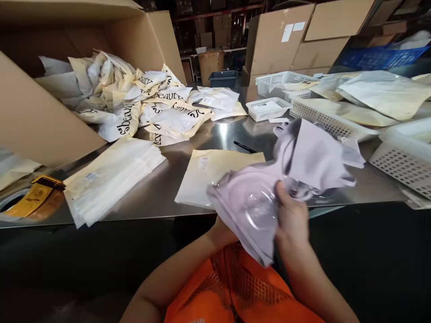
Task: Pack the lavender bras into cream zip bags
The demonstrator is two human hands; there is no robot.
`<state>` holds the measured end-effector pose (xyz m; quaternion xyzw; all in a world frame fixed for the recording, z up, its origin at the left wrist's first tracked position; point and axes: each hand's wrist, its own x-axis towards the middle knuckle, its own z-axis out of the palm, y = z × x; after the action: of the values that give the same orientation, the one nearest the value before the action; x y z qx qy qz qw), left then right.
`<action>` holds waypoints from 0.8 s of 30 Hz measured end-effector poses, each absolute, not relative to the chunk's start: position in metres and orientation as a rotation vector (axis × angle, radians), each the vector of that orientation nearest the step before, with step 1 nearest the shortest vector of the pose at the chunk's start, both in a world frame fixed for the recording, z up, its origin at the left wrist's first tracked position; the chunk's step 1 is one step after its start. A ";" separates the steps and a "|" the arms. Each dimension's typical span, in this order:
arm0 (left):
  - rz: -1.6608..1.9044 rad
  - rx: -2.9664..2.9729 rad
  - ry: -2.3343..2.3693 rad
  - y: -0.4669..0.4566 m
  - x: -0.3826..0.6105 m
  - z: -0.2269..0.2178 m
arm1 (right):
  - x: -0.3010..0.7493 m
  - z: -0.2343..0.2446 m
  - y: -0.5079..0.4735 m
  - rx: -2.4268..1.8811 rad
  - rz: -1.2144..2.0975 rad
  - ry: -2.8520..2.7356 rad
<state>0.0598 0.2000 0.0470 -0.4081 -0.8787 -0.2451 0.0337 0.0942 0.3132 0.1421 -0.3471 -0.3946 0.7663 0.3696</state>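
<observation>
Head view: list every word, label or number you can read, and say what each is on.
"BEAUTY": printed in black on a white bag.
"Sbeau", cut off: on a crumpled bag.
Labels on the cardboard box: too small to read.
Sticker on the flat bag: too small.
Lilac garment in the right hand: no text visible.
</observation>
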 end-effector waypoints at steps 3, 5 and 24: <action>-0.777 -1.351 -2.563 0.169 0.089 0.053 | 0.079 0.119 0.284 -0.776 2.271 -1.077; -0.810 -1.376 -2.415 0.138 0.105 0.060 | 0.093 0.102 0.277 -0.596 2.511 -1.377; -0.676 -0.686 -2.914 0.133 -0.039 0.107 | 0.052 0.117 0.369 0.250 0.091 -2.774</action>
<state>-0.0386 0.1335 0.1067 -0.2235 -0.9488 -0.2202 0.0364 0.0515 0.3694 0.1166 0.0883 -0.9798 0.0322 0.1764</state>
